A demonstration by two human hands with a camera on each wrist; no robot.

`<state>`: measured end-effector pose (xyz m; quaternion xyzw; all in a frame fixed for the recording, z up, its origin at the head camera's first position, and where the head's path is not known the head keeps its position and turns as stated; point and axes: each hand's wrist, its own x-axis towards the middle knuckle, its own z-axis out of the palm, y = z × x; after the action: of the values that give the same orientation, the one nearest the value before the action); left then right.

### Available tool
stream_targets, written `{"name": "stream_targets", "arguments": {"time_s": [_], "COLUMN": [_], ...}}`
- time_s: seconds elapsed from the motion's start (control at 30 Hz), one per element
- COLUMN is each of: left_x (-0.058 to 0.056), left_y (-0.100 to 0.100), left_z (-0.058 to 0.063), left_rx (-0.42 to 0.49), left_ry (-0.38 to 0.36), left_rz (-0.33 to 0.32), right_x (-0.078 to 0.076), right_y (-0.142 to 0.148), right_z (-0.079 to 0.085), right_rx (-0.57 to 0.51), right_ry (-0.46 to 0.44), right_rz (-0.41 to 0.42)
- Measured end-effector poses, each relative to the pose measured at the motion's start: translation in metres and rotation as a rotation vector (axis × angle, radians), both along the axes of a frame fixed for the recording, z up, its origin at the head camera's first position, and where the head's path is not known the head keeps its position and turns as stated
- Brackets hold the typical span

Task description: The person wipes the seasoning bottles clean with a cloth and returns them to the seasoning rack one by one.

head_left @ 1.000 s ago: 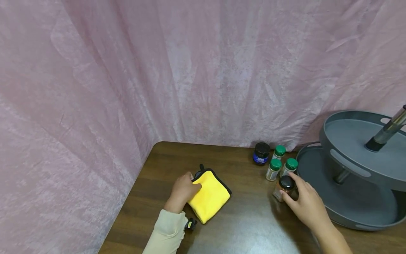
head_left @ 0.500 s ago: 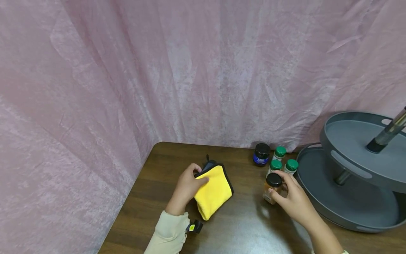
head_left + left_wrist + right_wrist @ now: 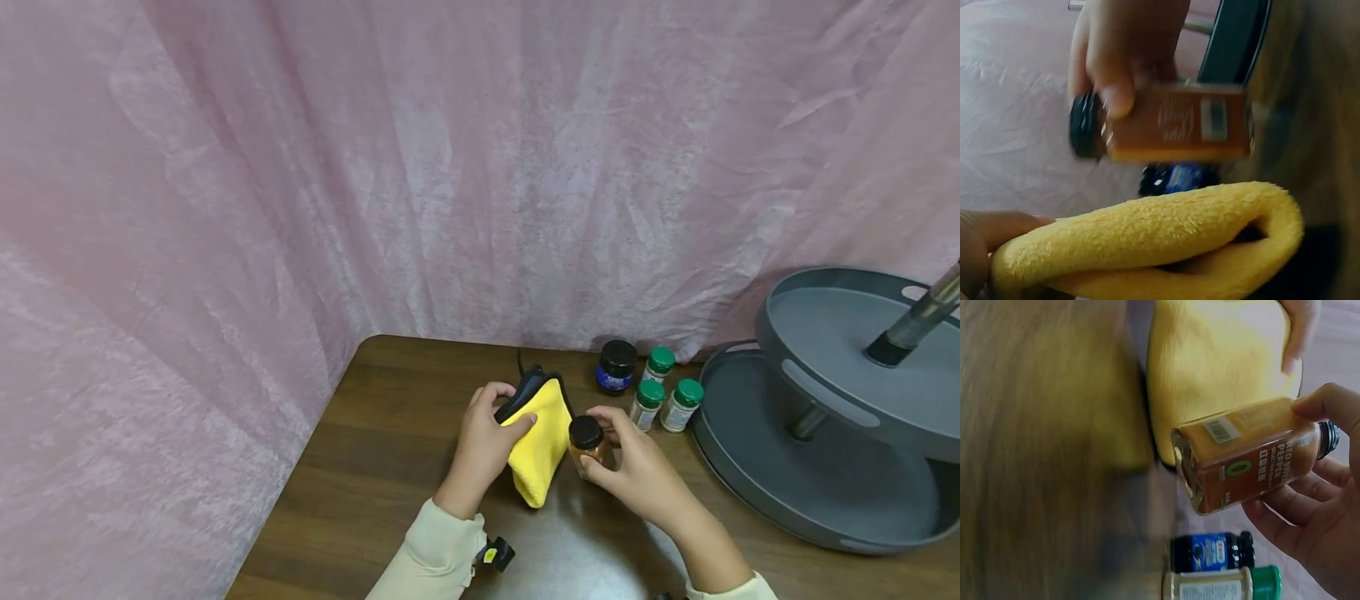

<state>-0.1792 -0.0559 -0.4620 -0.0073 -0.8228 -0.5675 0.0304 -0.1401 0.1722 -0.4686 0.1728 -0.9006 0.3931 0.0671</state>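
Note:
A folded yellow cloth (image 3: 542, 442) with black edging is pinched at its upper left by my left hand (image 3: 483, 446), thumb on the yellow face. It is lifted partly upright off the table. My right hand (image 3: 637, 471) grips a spice jar (image 3: 587, 443) with a black lid and orange-brown contents, close beside the cloth's right edge. The right wrist view shows the jar (image 3: 1247, 456) labelled as red sweet pepper, thumb on one side and fingers on the other. From the left wrist, the jar (image 3: 1172, 122) appears just beyond the folded cloth (image 3: 1147, 237).
Several jars stand at the back: a dark one with a blue label (image 3: 617, 367) and green-capped spice jars (image 3: 681, 406). A grey two-tier round tray (image 3: 780, 500) stands at the right on the wooden table (image 3: 360, 467). A pink curtain (image 3: 480, 167) hangs behind.
My right hand has carried the spice jar left, away from the green-capped jars to the cloth. My left hand has raised the cloth from the table and moved it right.

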Motion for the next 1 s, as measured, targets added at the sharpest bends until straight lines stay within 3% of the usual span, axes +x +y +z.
{"name": "stream_targets", "arguments": {"time_s": [0.13,0.37,0.43,0.7,0.87,1.0], "left_x": [0.004,0.01,0.011,0.018,0.016,0.014], "left_y": [0.011,0.028,0.032,0.042,0.041,0.043], "left_z": [-0.007,-0.015,-0.018,-0.03,-0.036,-0.039], "left_rx": [0.142,0.495,0.549,0.542,0.508,0.508], "left_ry": [-0.045,-0.166,-0.203,-0.29,-0.301,-0.285], "left_rz": [-0.055,-0.143,-0.159,-0.198,-0.198,-0.224], "right_x": [-0.001,-0.002,-0.003,-0.006,-0.008,-0.007], "right_y": [-0.008,-0.014,-0.014,-0.009,-0.008,-0.006], "right_z": [-0.006,-0.012,-0.013,-0.016,-0.017,-0.021], "right_rx": [-0.003,0.011,0.008,-0.023,-0.01,0.0], "right_ry": [0.015,0.034,0.026,-0.037,-0.105,-0.121], "right_rz": [-0.001,0.009,-0.003,-0.027,-0.047,-0.012]}}
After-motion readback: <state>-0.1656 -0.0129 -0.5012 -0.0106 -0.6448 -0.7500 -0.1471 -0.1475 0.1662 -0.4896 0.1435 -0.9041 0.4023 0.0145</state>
